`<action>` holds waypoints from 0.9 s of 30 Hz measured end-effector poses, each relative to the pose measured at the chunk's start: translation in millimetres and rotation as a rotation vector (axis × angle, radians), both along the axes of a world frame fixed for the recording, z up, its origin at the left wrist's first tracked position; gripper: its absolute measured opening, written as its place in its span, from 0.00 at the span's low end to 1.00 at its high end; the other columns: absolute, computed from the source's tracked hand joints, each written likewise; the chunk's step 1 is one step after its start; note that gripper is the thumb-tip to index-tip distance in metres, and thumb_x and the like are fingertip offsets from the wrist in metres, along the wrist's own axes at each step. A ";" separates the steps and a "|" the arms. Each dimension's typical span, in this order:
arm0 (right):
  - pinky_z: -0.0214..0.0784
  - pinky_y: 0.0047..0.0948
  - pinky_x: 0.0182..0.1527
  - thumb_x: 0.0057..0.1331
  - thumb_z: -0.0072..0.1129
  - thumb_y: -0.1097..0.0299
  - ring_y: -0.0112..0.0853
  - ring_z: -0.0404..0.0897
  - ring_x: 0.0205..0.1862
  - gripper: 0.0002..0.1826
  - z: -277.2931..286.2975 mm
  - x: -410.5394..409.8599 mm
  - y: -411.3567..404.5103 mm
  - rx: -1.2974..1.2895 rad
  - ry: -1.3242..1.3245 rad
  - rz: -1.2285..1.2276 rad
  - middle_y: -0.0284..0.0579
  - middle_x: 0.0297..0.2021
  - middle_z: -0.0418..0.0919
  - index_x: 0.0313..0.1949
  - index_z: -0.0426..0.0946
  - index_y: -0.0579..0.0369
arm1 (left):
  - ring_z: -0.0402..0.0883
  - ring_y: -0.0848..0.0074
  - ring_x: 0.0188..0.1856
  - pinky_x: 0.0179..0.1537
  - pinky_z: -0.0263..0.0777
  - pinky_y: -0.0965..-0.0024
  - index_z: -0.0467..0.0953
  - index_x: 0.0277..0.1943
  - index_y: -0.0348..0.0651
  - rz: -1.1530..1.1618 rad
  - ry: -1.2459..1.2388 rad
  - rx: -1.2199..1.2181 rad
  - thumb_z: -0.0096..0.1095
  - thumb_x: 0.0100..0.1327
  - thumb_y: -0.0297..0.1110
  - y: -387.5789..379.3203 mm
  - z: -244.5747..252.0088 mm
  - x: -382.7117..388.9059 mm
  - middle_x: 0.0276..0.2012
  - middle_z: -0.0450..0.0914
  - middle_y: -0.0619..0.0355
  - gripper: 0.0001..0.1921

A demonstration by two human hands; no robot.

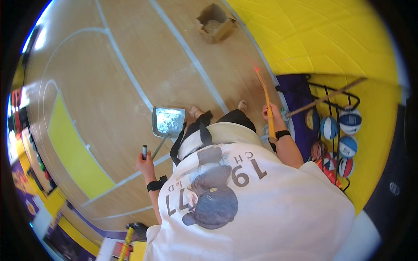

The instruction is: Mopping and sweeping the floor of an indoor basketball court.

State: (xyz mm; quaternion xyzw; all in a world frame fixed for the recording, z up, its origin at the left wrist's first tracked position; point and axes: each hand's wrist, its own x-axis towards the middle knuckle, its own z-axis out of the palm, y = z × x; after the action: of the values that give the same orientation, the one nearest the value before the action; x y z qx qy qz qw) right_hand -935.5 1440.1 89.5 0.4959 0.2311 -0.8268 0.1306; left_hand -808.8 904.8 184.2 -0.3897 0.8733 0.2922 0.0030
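Observation:
My left hand (146,166) grips the long handle of a metal dustpan (169,121), its dark, silvery end sticking up above my fist. The pan hangs low near my left foot, its inside shiny and speckled; I cannot tell whether it touches the floor. In my right hand (272,112) is an orange-yellow stick-like tool (267,94), angled away from me. Its far end is red and blurred, so its exact kind is unclear. Close beyond my right hand, a mop with a wooden handle (326,97) leans at the wall, its grey strings (286,121) partly hidden by my arm.
An open cardboard box (215,29) with something inside stands on the wooden court floor (130,107). To my right, a black metal rack (338,137) holds several basketballs (350,121) against yellow wall padding (294,32). A yellow pole (126,243) stands behind me on the left.

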 end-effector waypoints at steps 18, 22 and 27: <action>0.63 0.21 0.26 0.54 0.49 0.79 0.24 0.66 0.21 0.06 33.5 -201.4 -291.0 -0.273 0.210 0.548 0.34 0.20 0.62 0.30 0.63 0.56 | 0.54 0.84 0.19 0.19 0.47 0.75 0.62 0.18 0.39 0.500 0.197 0.170 0.58 0.54 0.34 -43.0 -53.6 42.8 0.15 0.59 0.68 0.16; 0.61 0.16 0.18 0.56 0.46 0.77 0.22 0.64 0.17 0.04 24.4 -260.7 -285.3 -0.675 -0.083 0.286 0.35 0.18 0.61 0.30 0.61 0.59 | 0.54 0.84 0.19 0.19 0.48 0.74 0.63 0.19 0.37 0.568 0.134 0.152 0.59 0.54 0.34 -70.0 -41.5 30.1 0.15 0.59 0.67 0.15; 0.58 0.12 0.15 0.58 0.46 0.75 0.21 0.64 0.14 0.05 48.6 -290.0 -270.7 -0.638 -0.118 0.383 0.35 0.16 0.62 0.27 0.60 0.58 | 0.54 0.82 0.19 0.19 0.48 0.73 0.63 0.19 0.37 0.660 0.169 0.049 0.60 0.52 0.35 -109.7 -7.1 12.8 0.15 0.58 0.66 0.15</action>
State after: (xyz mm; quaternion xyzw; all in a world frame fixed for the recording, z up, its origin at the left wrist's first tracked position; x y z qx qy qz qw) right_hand -1225.6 1169.4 138.1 0.4248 0.0427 -0.7878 0.4439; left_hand -796.0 795.1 177.1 -0.6253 0.6901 0.3298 -0.1549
